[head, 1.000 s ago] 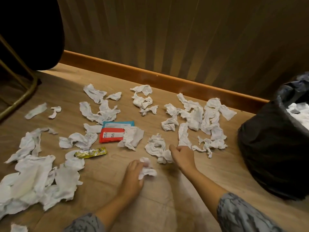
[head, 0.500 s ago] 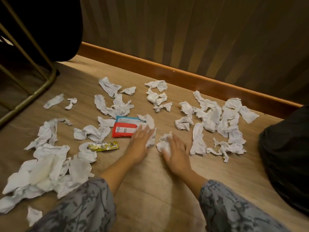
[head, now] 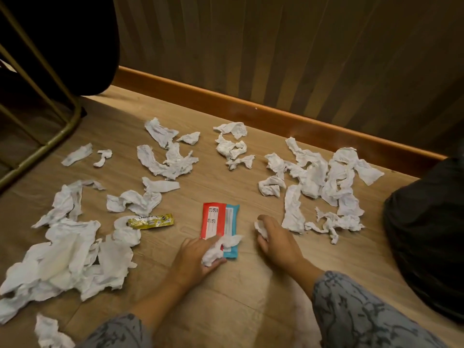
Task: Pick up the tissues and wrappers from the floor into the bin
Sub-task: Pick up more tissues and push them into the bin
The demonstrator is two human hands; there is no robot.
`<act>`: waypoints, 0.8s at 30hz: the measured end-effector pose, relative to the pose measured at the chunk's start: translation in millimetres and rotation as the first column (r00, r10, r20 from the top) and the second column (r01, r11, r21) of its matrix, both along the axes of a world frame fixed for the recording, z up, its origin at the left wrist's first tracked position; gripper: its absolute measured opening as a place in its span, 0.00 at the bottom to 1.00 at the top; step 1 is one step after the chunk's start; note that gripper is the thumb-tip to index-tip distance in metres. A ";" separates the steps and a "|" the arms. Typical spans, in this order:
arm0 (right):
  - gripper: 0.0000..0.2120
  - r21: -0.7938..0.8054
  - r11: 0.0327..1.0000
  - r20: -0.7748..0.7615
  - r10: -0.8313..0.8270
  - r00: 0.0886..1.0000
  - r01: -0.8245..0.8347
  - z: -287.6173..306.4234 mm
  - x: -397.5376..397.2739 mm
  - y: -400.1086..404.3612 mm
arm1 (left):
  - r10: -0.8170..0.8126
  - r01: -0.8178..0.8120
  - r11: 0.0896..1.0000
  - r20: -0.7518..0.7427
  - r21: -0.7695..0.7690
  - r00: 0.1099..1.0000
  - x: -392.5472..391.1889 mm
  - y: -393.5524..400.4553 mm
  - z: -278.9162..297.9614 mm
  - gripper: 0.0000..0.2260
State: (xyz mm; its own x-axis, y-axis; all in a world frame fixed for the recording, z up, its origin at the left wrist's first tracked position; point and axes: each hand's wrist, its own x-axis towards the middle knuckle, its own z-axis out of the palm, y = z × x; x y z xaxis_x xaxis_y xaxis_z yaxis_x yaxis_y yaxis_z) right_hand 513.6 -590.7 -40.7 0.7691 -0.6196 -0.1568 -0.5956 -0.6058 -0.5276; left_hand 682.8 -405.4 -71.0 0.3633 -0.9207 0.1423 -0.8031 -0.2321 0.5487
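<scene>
left hand [head: 193,257] fingers clamp tissue [head: 213,252] | right hand [head: 276,243] likewise | yellow wrapper [head: 150,220] print unreadable, blurred

A wood-grain floor [head: 200,197] fills the lower frame; an orange-brown skirting board [head: 251,106] runs from ten o'clock down toward three o'clock; above it stands a vertically ribbed wall [head: 288,46]; at ten o'clock, a brass-coloured tubular frame [head: 45,144] beneath a dark rounded shape [head: 62,41].
</scene>
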 end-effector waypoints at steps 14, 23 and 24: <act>0.12 -0.411 0.784 -0.226 0.407 0.885 -0.465 208.3 43.7 -116.3 | 0.142 -0.166 0.983 -0.237 -0.083 0.961 24.5 -139.9 172.9 0.12; 0.16 -0.211 0.919 0.668 -0.114 0.736 0.334 252.4 -30.6 -145.4 | 0.048 -0.068 0.997 -0.456 -0.028 0.889 -58.1 -248.6 285.0 0.24; 0.17 -0.084 0.902 0.746 -0.225 0.627 0.423 250.9 -46.2 -147.4 | 0.053 -0.069 0.998 -0.557 -0.009 0.829 -72.9 -258.8 287.3 0.24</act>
State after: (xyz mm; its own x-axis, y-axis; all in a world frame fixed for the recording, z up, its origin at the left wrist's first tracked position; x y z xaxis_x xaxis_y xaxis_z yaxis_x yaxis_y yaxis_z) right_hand 467.4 -738.2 210.2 0.3223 -0.7897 0.5221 -0.2849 -0.6069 -0.7420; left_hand 609.9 -664.2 216.3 0.4440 -0.8928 -0.0760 -0.3446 -0.2485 0.9053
